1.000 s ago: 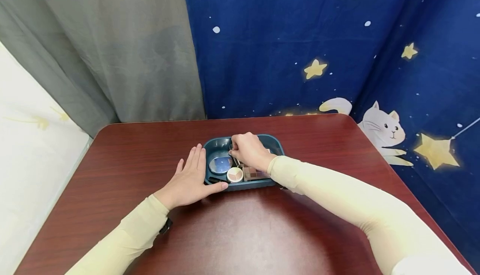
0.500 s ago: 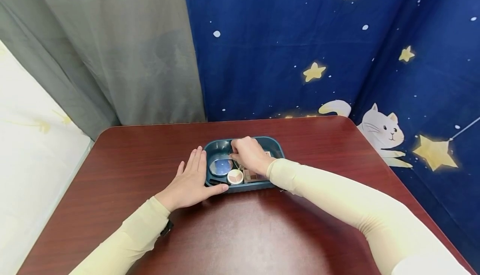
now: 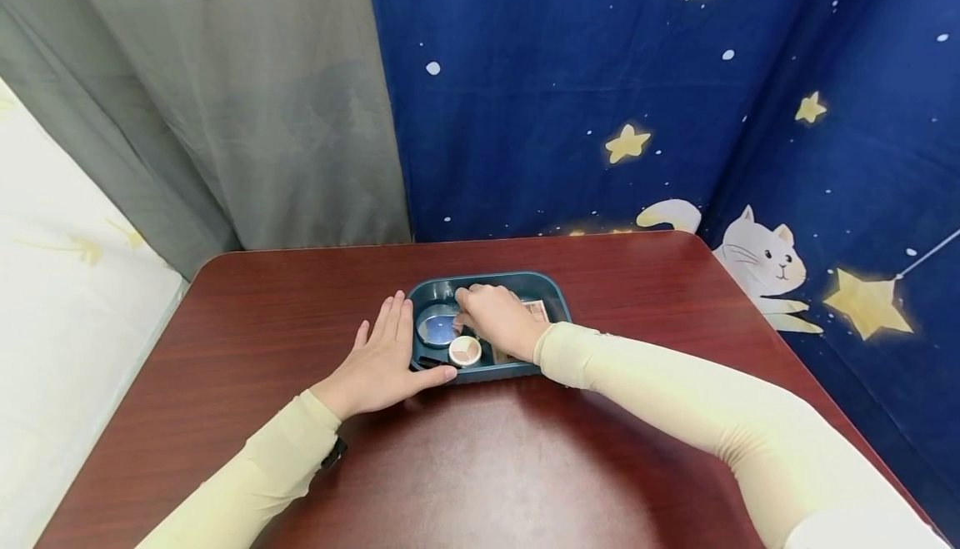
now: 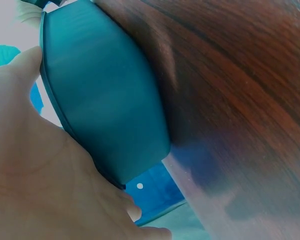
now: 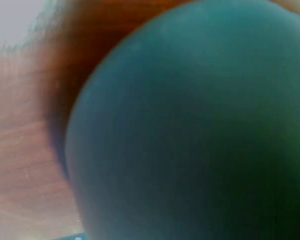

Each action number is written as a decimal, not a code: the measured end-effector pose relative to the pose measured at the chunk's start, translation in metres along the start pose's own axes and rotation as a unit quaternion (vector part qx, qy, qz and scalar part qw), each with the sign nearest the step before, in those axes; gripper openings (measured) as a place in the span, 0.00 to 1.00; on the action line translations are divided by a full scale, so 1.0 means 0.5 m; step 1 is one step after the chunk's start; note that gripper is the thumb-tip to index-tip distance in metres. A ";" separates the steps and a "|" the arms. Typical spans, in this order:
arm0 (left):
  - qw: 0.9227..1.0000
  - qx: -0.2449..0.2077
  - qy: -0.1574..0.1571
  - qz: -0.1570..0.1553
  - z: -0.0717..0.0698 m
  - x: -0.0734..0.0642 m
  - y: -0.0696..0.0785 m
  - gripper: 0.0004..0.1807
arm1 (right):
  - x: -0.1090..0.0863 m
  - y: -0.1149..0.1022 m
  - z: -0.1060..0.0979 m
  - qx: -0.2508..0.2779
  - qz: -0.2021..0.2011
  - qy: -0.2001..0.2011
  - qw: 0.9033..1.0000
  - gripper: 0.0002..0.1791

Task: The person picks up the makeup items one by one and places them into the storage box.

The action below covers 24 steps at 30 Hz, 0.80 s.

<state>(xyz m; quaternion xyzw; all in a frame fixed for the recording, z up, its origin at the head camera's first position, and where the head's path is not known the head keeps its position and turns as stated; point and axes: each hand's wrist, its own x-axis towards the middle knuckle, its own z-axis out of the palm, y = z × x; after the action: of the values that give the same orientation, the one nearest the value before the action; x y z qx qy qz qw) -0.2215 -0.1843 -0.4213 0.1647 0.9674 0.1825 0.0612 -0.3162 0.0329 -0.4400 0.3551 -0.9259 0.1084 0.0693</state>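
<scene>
A dark teal tray [image 3: 551,282] holds several makeup items. My left hand [image 3: 378,370] lies with straight fingers along the tray's left end, its thumb over the front rim; in the left wrist view the palm [image 4: 45,170] is against the rim. My right hand [image 3: 498,316] reaches into the tray with curled fingers. Its fingertips are at the right edge of a round, shiny disc [image 3: 437,326] that looks blue; whether they pinch anything is hidden. In front lies a white round three-colour makeup pan [image 3: 465,351]. A makeup palette [image 3: 537,310] shows behind the right hand, which partly covers another brownish one [image 3: 504,356].
The tray stands on a reddish-brown wooden table [image 3: 480,466]. A thin black item [image 3: 431,361] lies in its front left corner. Grey and blue curtains [image 3: 525,116] hang behind the table. The right wrist view is filled by the tray's blurred outer wall [image 5: 190,125].
My right hand has moved slightly forward-left inside the tray, toward the shiny disc. The three-colour pan has shifted a little left, and more of the right-hand palette shows. The left hand stays put.
</scene>
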 end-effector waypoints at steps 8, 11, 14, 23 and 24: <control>1.000 0.001 -0.001 0.005 -0.001 0.004 0.005 0.71 | -0.015 0.014 -0.020 0.044 0.014 -0.028 0.999 0.17; 1.000 0.001 0.003 0.006 -0.003 0.004 0.004 0.70 | -0.017 0.011 -0.040 0.038 0.011 -0.021 0.999 0.16; 1.000 -0.007 0.010 0.008 -0.004 0.001 -0.001 0.69 | -0.019 0.002 -0.064 0.036 0.013 -0.007 0.999 0.12; 0.999 -0.004 0.039 0.017 -0.013 -0.004 -0.009 0.63 | -0.042 -0.020 -0.125 0.041 0.034 0.030 0.998 0.03; 0.999 -0.004 0.045 0.019 -0.016 -0.004 -0.007 0.62 | -0.047 -0.020 -0.130 0.037 0.037 0.036 0.998 0.03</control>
<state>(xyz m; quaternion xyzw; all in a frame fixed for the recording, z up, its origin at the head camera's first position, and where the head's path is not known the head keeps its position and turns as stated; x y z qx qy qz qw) -0.2222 -0.1907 -0.4151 0.1742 0.9651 0.1950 0.0148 -0.2891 0.0570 -0.3807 0.3190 -0.9306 0.1578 0.0854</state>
